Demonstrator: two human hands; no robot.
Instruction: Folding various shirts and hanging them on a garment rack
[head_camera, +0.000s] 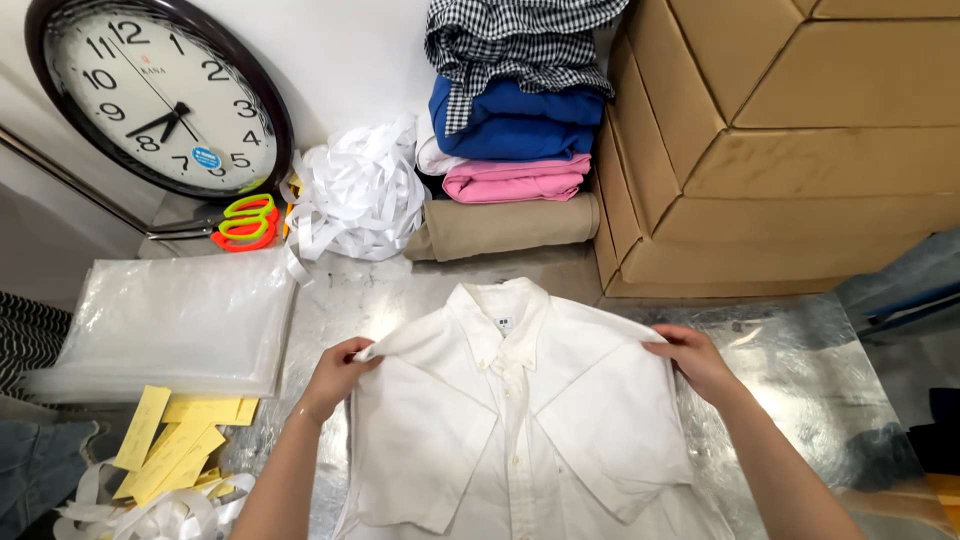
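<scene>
On the near, shiny silver table (800, 350), white button-down cotton shirt (520, 420) lying collar far, long axis near to far, between left hand (335, 378) and right hand (695, 360), each pinched shut on a folded-in sleeve edge, equally near.

A round wall clock (160, 95) leans at upper left. Scissors (243, 222) lie beside white paper strips (355, 195). Folded clothes (515, 130) stack against cardboard boxes (780, 140). Clear bags (175, 320), seemingly plastic, lie above yellow slips (175, 445).
</scene>
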